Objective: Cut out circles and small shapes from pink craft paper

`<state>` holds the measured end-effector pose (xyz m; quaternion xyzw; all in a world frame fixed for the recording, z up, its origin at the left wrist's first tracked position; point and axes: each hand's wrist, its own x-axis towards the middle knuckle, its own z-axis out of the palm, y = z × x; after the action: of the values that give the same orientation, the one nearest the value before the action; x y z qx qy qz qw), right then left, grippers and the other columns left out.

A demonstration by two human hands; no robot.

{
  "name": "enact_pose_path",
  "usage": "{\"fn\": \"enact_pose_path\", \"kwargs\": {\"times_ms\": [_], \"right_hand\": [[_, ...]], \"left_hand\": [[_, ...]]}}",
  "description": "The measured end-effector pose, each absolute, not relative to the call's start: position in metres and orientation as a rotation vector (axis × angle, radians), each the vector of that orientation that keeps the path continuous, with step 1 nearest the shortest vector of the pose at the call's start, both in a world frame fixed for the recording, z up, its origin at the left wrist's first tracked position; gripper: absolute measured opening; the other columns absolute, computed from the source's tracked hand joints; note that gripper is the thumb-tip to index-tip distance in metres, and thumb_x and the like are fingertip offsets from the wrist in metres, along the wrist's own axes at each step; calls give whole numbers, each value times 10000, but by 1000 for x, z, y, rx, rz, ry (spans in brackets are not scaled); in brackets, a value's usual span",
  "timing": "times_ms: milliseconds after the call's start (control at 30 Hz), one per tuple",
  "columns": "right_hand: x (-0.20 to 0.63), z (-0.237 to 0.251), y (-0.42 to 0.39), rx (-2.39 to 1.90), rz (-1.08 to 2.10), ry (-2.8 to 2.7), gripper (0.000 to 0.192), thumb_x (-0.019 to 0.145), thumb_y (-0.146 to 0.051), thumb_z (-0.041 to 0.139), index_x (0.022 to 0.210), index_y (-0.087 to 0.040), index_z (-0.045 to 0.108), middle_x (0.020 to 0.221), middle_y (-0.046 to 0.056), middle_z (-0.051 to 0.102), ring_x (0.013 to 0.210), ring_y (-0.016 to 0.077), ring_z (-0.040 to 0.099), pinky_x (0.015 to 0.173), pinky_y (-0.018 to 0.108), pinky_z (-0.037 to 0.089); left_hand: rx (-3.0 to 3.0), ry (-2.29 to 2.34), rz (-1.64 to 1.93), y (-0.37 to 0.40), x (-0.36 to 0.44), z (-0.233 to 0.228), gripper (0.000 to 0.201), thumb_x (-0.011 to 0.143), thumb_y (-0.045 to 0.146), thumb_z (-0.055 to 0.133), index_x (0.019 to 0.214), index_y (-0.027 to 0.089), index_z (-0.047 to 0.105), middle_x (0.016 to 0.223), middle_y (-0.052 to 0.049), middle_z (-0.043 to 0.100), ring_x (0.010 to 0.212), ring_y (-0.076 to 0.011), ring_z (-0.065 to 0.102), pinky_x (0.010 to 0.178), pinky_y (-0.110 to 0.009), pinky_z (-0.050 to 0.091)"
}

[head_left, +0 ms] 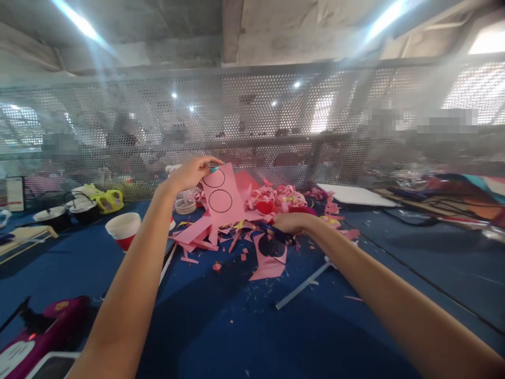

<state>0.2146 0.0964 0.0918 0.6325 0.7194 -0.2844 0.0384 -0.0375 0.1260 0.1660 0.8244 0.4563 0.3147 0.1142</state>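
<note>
My left hand (197, 172) pinches the upper left edge of a pink paper sheet (236, 197), which it holds up at a tilt. Two black circles are drawn on that sheet, one above the other. Lower and to the right, my right hand (289, 223) is closed round dark blue scissors (281, 235); how far the blades are parted is too blurred to tell. Under the scissors lies a pink scrap (270, 269) with a round hole cut in it. Behind both hands a heap of pink paper offcuts (290, 196) is piled on the blue table.
White-and-red paper cups (123, 227) stand left of my left forearm, near black cups (84, 209) and a yellow object (108, 201). A purple device (59, 326) sits at the lower left. A pale strip (302, 285) lies in front; a white sheet (355, 195) is farther right. Perforated metal panels (244, 116) close off the back.
</note>
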Motion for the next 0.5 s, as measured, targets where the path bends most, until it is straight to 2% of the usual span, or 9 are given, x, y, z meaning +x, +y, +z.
{"fn": "enact_pose_path", "kwargs": {"times_ms": [167,267,367,500], "right_hand": [[221,87,100,1964,-1196,2237,183,765,-190,427,616,-145,524,464,-39,463,399,66,433,416,172,391],[232,90,103,1937,-1695,2205,239,802,-264,425,647,-139,556,558,-1,563,506,85,525,512,184,456],[239,97,104,1804,-2120,2138,252,826,-251,426,709,-108,598,637,27,619,552,79,543,554,162,463],[239,102,103,1682,-2559,2073,229,831,-147,417,787,-64,626,730,54,648,489,41,495,480,103,417]], "left_hand": [[2507,1252,1075,128,-36,164,354,838,274,420,1181,247,501,843,-23,570,624,-98,501,571,-226,434],[2516,1254,1206,128,-35,164,354,815,330,479,1160,254,503,835,-19,555,671,-109,515,591,-225,448],[2405,1284,1274,128,-35,163,331,806,359,495,1123,263,486,885,-30,558,679,-110,535,555,-210,455],[2309,1208,1256,133,-36,161,311,788,350,527,1076,237,502,903,-42,586,652,-105,550,521,-210,454]]}}
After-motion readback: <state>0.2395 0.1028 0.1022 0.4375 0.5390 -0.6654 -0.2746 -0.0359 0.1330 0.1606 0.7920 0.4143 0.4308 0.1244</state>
